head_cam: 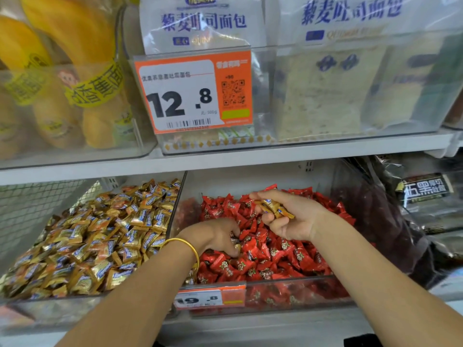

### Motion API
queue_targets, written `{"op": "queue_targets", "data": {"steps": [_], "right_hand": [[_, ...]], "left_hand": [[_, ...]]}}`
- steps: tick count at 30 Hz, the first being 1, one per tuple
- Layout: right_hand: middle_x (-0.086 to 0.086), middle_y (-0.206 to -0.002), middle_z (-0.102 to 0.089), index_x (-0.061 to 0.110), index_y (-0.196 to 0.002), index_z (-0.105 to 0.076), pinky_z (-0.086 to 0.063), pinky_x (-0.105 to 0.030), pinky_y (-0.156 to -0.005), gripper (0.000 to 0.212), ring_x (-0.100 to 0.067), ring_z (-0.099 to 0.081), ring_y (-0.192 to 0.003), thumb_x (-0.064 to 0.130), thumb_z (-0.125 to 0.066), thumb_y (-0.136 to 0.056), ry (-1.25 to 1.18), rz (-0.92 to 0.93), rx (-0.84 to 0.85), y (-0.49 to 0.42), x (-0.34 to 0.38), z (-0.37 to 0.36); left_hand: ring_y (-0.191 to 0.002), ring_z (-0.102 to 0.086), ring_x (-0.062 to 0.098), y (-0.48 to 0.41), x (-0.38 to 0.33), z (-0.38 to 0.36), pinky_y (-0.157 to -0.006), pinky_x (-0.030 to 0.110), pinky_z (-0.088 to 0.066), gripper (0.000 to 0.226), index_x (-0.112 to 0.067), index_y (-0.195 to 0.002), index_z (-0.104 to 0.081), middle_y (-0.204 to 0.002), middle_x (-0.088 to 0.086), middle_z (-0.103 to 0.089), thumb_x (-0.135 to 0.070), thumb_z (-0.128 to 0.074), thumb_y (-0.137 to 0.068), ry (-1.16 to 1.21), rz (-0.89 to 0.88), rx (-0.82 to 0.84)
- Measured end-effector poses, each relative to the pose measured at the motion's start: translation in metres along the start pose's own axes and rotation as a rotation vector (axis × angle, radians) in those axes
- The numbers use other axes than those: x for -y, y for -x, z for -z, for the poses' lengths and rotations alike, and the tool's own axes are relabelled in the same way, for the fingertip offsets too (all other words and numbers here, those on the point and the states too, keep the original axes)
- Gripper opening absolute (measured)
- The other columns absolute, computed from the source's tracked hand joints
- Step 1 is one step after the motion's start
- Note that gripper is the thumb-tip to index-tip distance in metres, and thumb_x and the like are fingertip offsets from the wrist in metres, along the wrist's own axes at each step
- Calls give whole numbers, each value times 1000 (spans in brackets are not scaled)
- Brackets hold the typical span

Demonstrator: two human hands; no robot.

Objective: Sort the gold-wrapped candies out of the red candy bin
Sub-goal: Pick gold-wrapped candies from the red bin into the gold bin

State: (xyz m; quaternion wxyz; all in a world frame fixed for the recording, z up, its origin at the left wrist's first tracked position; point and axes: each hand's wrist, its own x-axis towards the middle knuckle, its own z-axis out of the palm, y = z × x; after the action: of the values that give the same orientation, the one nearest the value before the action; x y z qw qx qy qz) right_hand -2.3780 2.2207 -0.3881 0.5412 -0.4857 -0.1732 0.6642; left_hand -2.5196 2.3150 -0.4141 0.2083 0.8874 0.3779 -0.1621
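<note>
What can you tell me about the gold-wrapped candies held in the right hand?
The gold-wrapped candies are a small bunch of shiny, foil-like pieces with blue lettering. The right hand grips them between thumb and curled fingers, above the red candies in the red candy bin. Their count is unclear.

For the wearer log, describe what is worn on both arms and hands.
Both forearms are bare, with no sleeves in view. The left hand and right hand wear no gloves. A plain, smooth gold bangle circles the left wrist; the right wrist carries nothing.
</note>
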Motion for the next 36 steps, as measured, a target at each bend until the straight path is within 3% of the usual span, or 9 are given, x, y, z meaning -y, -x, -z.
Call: {"op": "queue_targets", "data": {"steps": [7,12,18,25,29,32,36], "right_hand": [[-3,-61,-54,9,-84,-60,-28,-12,-26,12,-7,-45,-38,20,-57,-90,-30,7,-22,2,3,3],[-3,-62,-53,10,-80,-58,-28,-11,-27,16,-7,-45,-37,21,-55,-91,-40,28,-38,5,4,3],[-3,-62,-53,10,-80,-58,-28,-12,-27,15,-7,-45,-37,20,-55,-91,-36,45,-39,7,5,1],[-2,-61,-53,12,-78,-57,-27,-10,-28,15,-7,-43,-38,21,-55,-90,-39,53,-23,9,8,-1],[-2,-62,-53,12,-78,-58,-27,-11,-28,16,-7,-44,-38,21,-55,-90,-43,48,-30,10,8,1],[-2,-64,-53,11,-80,-58,-28,-11,-28,14,-7,-45,-38,21,-56,-90,-49,57,-40,11,8,2],[-3,-64,-54,11,-79,-58,-28,-11,-28,15,-7,-45,-38,21,-56,-90,-48,59,-57,11,7,1]], "left_hand": [[-121,-48,23,-3,2,-4,-97,29,-42,49,-8,-129,-48,-135,8,-48,-17,-65,-85,-38,-19,-55],[-126,-45,24,-6,5,-8,-102,32,-41,60,-8,-138,-40,-140,9,-45,-18,-65,-85,-60,2,-34],[-122,-46,24,-8,3,-8,-93,27,-41,51,-6,-135,-42,-137,9,-46,-18,-59,-88,-63,7,-54],[-131,-40,24,-5,2,-6,-104,29,-36,59,-5,-140,-37,-146,10,-38,-20,-61,-89,23,14,-83],[-107,-52,21,-1,5,6,-89,30,-42,34,-4,-118,-57,-122,10,-56,-21,-63,-89,135,10,-125],[-120,-51,24,5,5,16,-100,30,-42,42,-2,-127,-52,-133,12,-52,-19,-61,-90,275,0,-244],[-84,-60,16,20,4,31,-77,25,-54,15,-4,-101,-63,-95,7,-64,-13,-61,-90,585,-81,-324]]}}
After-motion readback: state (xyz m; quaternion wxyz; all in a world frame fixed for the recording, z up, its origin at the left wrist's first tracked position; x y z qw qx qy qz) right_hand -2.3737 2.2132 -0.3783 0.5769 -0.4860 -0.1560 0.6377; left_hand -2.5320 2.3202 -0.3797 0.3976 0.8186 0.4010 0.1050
